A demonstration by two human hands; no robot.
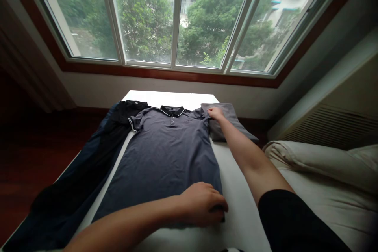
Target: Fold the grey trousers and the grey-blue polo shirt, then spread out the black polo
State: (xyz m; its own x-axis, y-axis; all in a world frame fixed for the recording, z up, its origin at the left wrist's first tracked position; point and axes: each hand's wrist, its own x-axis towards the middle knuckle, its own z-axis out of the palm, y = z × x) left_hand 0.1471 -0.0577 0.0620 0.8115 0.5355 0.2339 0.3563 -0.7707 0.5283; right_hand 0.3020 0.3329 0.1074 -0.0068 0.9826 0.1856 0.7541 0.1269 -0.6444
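1. Two bare hands rest on one dark grey short-sleeved polo shirt (165, 153) with a black, white-edged collar. It lies flat, front up and buttons showing, along the middle of a white desk (236, 189), with its collar at the far end towards the window (177, 19).
2. Left hand (203, 204): it sits at the near right corner of the polo shirt's hem. The grip is narrow, with the fingers curled down and closed over the edge of the fabric and the knuckles up.
3. Right hand (216, 113): the arm, which comes out of a black sleeve (289, 220), stretches along the shirt's right edge to the far right shoulder. The fingers are bent onto the cloth there. I cannot tell whether this grip pinches the fabric or only presses on it, as the hand is small and seen from behind.
4. A folded mid-grey cloth (233, 124) lies just beyond the right hand, touching the shirt's shoulder and hanging partly over the desk's right edge.
5. Long dark navy trousers (73, 181) lie on the left side of the desk beside the shirt, and run from its far left corner down to the near left.
6. A black garment (126, 110) lies at the far left, and the shirt's spread sleeve overlaps it.
7. A cream pillow (319, 161) lies on a bed to the right of the desk.
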